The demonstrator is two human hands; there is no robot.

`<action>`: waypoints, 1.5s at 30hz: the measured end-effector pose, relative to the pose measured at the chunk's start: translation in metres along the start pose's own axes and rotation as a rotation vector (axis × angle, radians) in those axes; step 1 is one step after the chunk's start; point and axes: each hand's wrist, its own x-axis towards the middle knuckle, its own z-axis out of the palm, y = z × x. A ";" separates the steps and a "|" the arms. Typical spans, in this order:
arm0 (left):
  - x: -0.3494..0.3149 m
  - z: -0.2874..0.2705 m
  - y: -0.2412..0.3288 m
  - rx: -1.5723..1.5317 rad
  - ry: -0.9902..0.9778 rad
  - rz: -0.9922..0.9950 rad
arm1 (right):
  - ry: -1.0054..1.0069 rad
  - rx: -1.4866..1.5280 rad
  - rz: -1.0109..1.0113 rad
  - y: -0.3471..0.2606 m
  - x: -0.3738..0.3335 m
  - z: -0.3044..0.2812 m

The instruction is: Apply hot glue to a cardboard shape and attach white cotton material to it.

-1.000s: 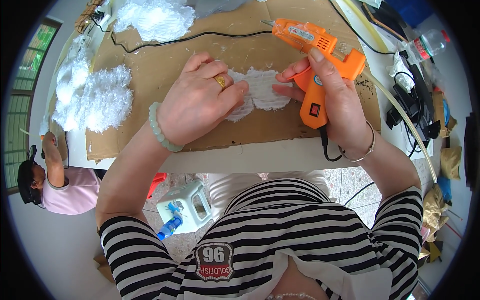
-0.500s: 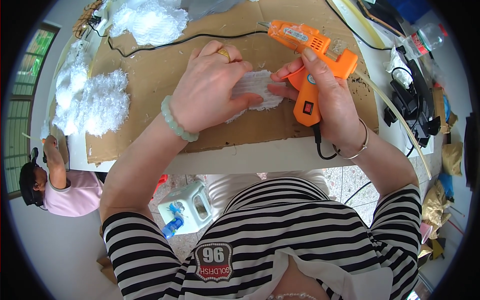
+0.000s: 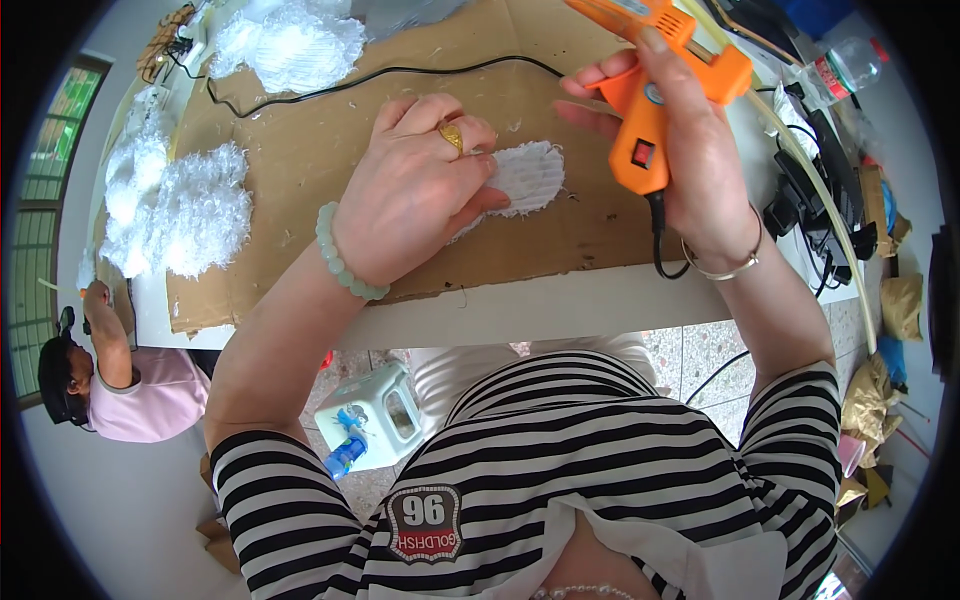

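Observation:
My right hand [image 3: 700, 150] is wrapped round the handle of an orange hot glue gun [image 3: 638, 150], its thumb along the top of the grip. The gun's front end runs out of the picture at the top edge, and a long pale glue stick [image 3: 815, 190] trails from its back. My left hand [image 3: 415, 190], fingers curled, pinches the near left part of a small white ribbed piece of fabric [image 3: 532, 178] lying on a cardboard sheet [image 3: 560, 235]. The fingers hide that part of the fabric. Gun and fabric are apart.
White fluffy pieces [image 3: 195, 205] lie at the left of the cardboard, with more white material [image 3: 290, 50] at the far side. A black cord [image 3: 400, 70] crosses the board. A plastic bottle [image 3: 845, 70] and black devices [image 3: 830, 190] stand right. Another person [image 3: 140, 390] works at far left.
My right hand has carried the glue gun right and away from the fabric, further toward the far edge. My left hand has shifted slightly left and stays on the fabric.

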 end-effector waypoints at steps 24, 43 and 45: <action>0.007 0.004 0.006 -0.036 -0.057 -0.088 | -0.174 -0.210 0.040 0.004 0.006 -0.006; 0.006 0.005 0.007 -0.089 -0.032 -0.104 | -0.218 -0.217 0.145 0.014 0.005 -0.005; 0.006 0.004 0.007 -0.085 -0.024 -0.097 | -0.221 -0.209 0.119 0.014 0.005 -0.006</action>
